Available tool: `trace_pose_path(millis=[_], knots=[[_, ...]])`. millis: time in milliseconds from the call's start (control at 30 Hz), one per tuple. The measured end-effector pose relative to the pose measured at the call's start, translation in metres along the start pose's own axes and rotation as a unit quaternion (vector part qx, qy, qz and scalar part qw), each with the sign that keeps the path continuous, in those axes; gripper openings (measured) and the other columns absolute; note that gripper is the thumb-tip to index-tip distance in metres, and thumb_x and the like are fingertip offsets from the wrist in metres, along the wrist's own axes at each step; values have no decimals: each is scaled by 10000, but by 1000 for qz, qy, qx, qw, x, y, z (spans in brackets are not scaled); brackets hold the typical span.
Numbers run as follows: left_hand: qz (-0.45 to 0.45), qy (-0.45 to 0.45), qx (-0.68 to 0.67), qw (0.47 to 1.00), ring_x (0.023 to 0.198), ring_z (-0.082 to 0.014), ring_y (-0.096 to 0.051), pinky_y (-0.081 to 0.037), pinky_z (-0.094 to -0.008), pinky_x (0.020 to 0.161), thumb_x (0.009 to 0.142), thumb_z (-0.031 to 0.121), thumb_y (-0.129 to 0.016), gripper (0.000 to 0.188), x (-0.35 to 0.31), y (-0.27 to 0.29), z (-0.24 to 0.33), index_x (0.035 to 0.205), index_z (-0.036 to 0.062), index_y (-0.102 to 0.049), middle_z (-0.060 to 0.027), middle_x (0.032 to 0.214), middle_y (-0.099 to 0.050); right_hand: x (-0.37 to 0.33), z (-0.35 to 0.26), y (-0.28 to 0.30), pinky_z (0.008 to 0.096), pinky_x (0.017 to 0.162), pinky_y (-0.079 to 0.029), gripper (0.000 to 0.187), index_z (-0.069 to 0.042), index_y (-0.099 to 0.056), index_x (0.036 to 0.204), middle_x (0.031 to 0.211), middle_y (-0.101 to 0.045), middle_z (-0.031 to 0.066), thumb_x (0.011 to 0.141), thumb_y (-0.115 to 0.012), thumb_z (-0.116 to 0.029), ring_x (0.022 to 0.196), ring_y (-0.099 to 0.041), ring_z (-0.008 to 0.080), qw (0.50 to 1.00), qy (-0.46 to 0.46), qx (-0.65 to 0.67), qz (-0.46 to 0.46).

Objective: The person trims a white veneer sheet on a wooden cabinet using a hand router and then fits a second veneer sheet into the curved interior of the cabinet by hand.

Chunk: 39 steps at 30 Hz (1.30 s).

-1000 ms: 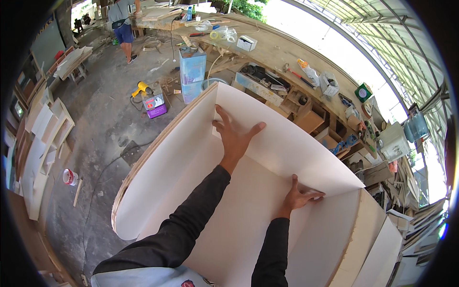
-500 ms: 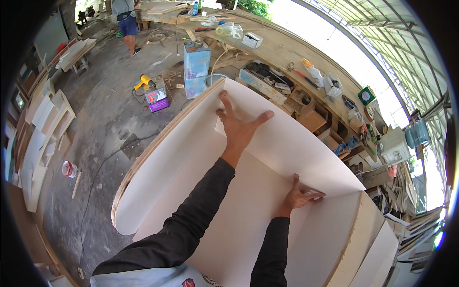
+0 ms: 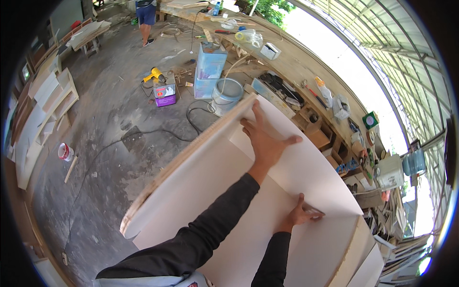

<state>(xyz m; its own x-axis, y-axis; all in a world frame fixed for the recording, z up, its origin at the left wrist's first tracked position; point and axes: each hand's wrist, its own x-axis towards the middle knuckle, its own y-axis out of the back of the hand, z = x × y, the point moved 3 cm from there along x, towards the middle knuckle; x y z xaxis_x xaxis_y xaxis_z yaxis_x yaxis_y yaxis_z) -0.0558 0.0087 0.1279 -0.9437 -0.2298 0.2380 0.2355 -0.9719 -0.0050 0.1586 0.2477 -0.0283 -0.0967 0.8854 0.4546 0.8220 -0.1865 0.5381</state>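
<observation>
A large white-lined wooden box-like cabinet (image 3: 224, 210), with raw plywood edges and a rounded end on its left side panel, fills the space before me. Deep in its far corner, my left hand (image 3: 267, 143) has its fingers spread, fingertips against the left panel and thumb stretched toward the far panel (image 3: 311, 162). Lower and to the right, my right hand (image 3: 302, 216) touches the inside of the far panel, thumb raised and fingers stretched out. Beside those fingers is a thin brownish patch I cannot make out. Both hands appear free of any tool.
Beyond the corner stand a bucket (image 3: 226, 94) and stacked blue cans (image 3: 210, 64). A yellow power tool (image 3: 154, 75) lies by a purple-and-white can (image 3: 164, 94). A dark cable (image 3: 158, 131) crosses the floor. Along the right runs a cluttered workbench (image 3: 296, 67); a person (image 3: 146, 19) stands far off.
The cabinet's far corner has shifted right and toward me, its left panel appearing narrower, and both hands have moved with it. More of the bucket and the cable shows behind.
</observation>
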Motion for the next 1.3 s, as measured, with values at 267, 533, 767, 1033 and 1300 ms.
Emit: trace_pose_path(millis=[267, 533, 767, 1033, 1300], knots=[[-81, -2, 11, 997, 1474, -654, 132, -67, -673, 1216, 574, 553, -971, 1560, -26, 4, -22, 1655, 103, 60, -500, 1562, 118, -4, 6, 6, 506, 1118, -415, 1112, 52, -281, 1579, 1516, -323, 324, 831, -805, -583, 1427, -368, 432, 998, 29, 8, 50], [-85, -12, -40, 995, 1461, -662, 154, -67, -663, 1209, 590, 516, -976, 1553, -29, -7, -31, 1655, 116, 82, -499, 1535, 196, -20, -181, 48, 370, 873, -545, 191, 53, -659, 1050, 1078, -598, 124, 981, -604, -117, 976, -609, 262, 955, 140, 258, 49], [-123, -57, 147, 980, 1466, -590, -105, -92, -677, 1172, 801, 376, -845, 1179, -30, -19, -44, 1627, 3, -90, -364, 1613, -112, -57, -389, -3, 444, 1018, -422, 244, -35, -703, 1098, 1127, -679, 133, 872, -723, -126, 1086, -616, 318, 814, 508, 173, -222], [-122, -70, 142, 980, 1456, -563, -171, -120, -701, 1152, 886, 295, -738, 1003, -29, -21, -35, 1601, -18, -109, -362, 1566, -189, -61, -388, -9, 400, 892, -432, 141, -78, -723, 918, 940, -699, 67, 800, -779, -133, 913, -635, 278, 806, 514, 184, -231], [-113, -79, 83, 987, 1414, -600, -203, -186, -674, 1142, 848, 267, -780, 1049, -27, -14, -25, 1605, -27, -115, -339, 1579, -187, -63, -389, -15, 395, 850, -449, 179, -78, -705, 854, 890, -690, 44, 828, -816, -216, 867, -647, 267, 872, 417, 133, -221]])
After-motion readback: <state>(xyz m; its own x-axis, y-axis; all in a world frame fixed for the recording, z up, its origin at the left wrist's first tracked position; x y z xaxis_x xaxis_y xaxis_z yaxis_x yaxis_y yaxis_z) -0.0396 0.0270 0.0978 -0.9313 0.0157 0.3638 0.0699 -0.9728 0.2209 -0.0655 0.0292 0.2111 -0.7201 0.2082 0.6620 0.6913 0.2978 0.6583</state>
